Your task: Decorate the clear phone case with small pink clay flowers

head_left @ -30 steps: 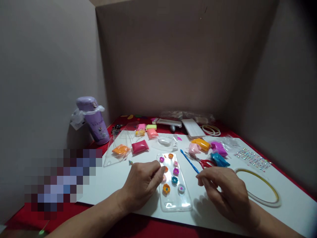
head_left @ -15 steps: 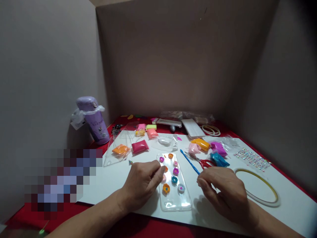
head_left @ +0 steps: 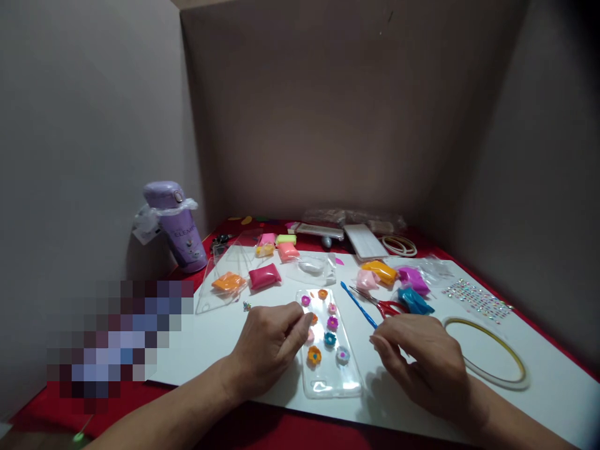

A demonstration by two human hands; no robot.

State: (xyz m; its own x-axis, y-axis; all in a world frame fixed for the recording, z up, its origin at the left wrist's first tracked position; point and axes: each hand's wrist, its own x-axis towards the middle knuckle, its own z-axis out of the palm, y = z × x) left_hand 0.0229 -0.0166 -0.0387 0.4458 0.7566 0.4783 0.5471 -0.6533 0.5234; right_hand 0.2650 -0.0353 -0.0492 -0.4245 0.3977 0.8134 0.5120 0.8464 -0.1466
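A clear phone case [head_left: 328, 378] lies flat in front of me, dotted with several small clay flowers in orange, purple, pink, teal and pale blue. Over its left edge is my left hand [head_left: 274, 344], curled closed with thumb and forefinger together, covering part of a few flowers. To the right of the case, above the white board, my right hand [head_left: 422, 362] is closed in a pinch. What either hand has in its fingers, if anything, is hidden. A blue modelling tool [head_left: 359, 305] and red-handled scissors [head_left: 382, 306] lie just beyond my right hand.
Soft clay packets, such as a crimson one [head_left: 265, 275] and a teal one [head_left: 415, 301], lie across the board [head_left: 210, 350]. An embroidery hoop [head_left: 520, 369] and a sheet of gems [head_left: 478, 300] are at right. A purple bottle [head_left: 180, 234] stands at left, by the wall.
My right hand has shifted very slightly, its fingertips a little to the left. My left hand and the phone case stay where they were.
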